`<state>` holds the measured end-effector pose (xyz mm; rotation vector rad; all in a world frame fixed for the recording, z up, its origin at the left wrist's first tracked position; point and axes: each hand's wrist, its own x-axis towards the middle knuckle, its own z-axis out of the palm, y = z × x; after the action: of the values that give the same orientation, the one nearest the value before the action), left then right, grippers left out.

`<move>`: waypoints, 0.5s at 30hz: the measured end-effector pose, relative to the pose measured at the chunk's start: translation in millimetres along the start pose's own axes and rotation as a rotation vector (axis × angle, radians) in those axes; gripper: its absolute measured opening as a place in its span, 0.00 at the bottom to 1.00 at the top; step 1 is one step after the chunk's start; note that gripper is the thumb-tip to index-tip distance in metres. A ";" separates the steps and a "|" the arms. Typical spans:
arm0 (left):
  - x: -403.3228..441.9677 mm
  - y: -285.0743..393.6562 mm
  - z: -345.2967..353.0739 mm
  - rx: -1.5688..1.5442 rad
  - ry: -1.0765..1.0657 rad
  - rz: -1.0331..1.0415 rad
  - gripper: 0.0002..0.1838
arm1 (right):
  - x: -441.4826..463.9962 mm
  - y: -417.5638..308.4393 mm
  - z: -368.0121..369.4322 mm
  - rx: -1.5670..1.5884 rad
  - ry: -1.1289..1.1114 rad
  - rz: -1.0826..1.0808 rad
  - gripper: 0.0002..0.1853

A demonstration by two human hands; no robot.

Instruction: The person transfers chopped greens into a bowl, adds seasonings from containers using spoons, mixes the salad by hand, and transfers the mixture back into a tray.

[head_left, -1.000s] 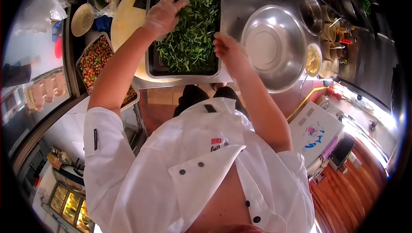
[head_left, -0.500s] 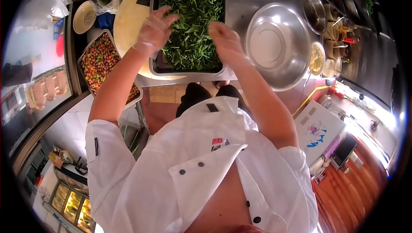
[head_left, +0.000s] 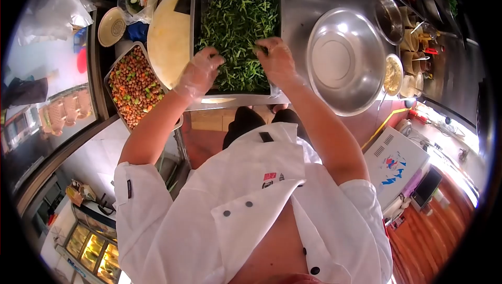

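A deep metal tray (head_left: 195,22) holds a spread of chopped leafy greens (head_left: 240,20). Both hands wear clear plastic gloves. My left hand (head_left: 201,74) is over the tray's lower left edge, its fingers curled in at the greens; whether they hold any is hidden. Across from it, my right hand (head_left: 278,63) is at the right side of the tray, fingertips pinched together on some of the chopped greens.
A round cutting board (head_left: 168,38) lies partly under the tray. Right of it stands a big steel bowl (head_left: 334,61). A tray of peanuts with diced vegetables (head_left: 135,88) sits at left, near a beige bowl (head_left: 111,26). Several seasoning containers (head_left: 410,48) line the right.
My left hand has come down toward the near side of the tray, and its spread fingers have curled in. My right hand has shifted slightly down and right in view, as has the whole scene.
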<state>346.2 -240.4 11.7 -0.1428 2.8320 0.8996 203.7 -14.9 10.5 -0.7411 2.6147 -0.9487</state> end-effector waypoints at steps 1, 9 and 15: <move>11.5 6.2 -9.2 -0.041 0.100 0.056 0.15 | 8.7 -3.6 -2.3 0.000 0.004 0.001 0.15; 96.3 24.6 -52.6 -0.476 0.162 -0.211 0.22 | 65.6 -33.0 -41.7 0.228 -0.051 0.350 0.19; 71.1 64.3 -93.0 -0.773 0.120 -0.311 0.25 | 49.0 -56.0 -86.8 -0.053 -0.333 0.234 0.25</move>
<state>255.4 -244.8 109.5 -0.7180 2.2876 1.8774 148.8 -33.1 109.1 -0.5361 2.3746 -0.6308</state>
